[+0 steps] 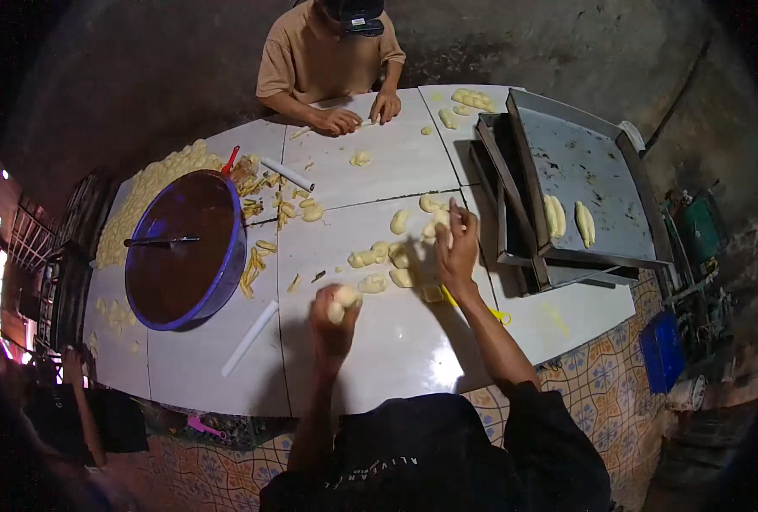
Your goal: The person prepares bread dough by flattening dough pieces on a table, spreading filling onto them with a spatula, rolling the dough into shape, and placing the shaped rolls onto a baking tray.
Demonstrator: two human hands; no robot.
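Note:
My left hand (pixel 331 328) is closed around pale dough pieces (pixel 343 300), just above the table's near middle. To its right, my right hand (pixel 458 252) reaches over the table with its fingers apart, by a small group of dough lumps (pixel 434 205); whether it touches them I cannot tell. Several more shaped dough lumps (pixel 381 253) lie between the two hands. Under my right forearm shows a yellow plastic handle (pixel 500 317); the rest of that tool is hidden.
A blue-rimmed basin (pixel 241 256) of brown filling holds a dark-handled utensil (pixel 161 241). White rods (pixel 251 340) and many dough pieces (pixel 165 179) lie around it. Stacked metal trays (pixel 601 162) stand right, dough rolls (pixel 584 224) on top. Opposite, a co-worker's hands (pixel 345 121) handle dough.

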